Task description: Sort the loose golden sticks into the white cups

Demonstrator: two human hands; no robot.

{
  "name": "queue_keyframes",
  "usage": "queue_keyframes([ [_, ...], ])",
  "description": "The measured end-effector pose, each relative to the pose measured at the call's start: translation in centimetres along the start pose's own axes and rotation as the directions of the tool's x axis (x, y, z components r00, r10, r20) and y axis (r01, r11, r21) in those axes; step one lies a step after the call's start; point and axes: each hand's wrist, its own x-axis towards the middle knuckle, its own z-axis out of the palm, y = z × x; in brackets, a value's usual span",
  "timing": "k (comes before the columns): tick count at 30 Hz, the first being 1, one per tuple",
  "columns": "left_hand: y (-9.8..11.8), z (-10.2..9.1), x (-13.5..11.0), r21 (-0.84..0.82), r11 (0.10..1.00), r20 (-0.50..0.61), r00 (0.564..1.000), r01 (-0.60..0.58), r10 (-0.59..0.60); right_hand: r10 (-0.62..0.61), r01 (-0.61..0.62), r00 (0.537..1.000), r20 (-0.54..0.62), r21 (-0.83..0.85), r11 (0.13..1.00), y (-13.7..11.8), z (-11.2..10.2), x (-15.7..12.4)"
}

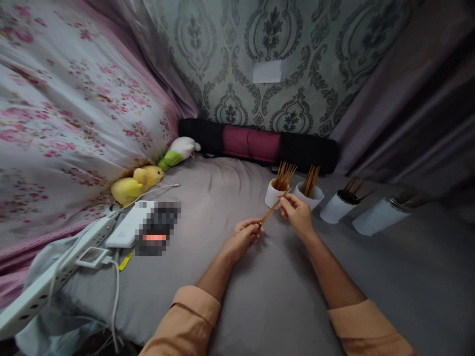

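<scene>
My left hand (248, 234) is closed around the lower end of a few thin wooden sticks (269, 211), held at a slant above the grey sheet. At their upper end, my right hand (296, 212) pinches with thumb and fingers. How many sticks there are, I cannot tell. Just beyond the hands stands a white cup (272, 197) full of similar sticks. Beside it, partly behind my right hand, is a second white cup (313, 200) of sticks. Farther right are two more white containers, a dark-mouthed one (335, 208) with a few sticks and a wider one (378, 218).
A black and maroon roll (252, 143) lies along the patterned wall. On the left are a yellow plush toy (128, 190), a white and green plush toy (178, 152), a power strip (48, 277), a white power bank (129, 227) and cables on the grey sheet (208, 198).
</scene>
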Motion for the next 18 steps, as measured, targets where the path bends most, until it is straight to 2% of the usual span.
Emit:
queue_keyframes([
  [8, 0.0, -0.1, -0.1, -0.01, 1.0, 0.014, 1.0, -0.003, 0.003, -0.045, 0.046, 0.998, -0.051, 0.02, 0.999, -1.3, -1.5, 1.6],
  [18, -0.7, -0.6, 0.3, -0.029, 1.0, 0.015, 1.0, -0.005, 0.005, -0.092, 0.093, 0.993, -0.079, -0.002, 0.996, -2.0, -2.3, 2.2],
])
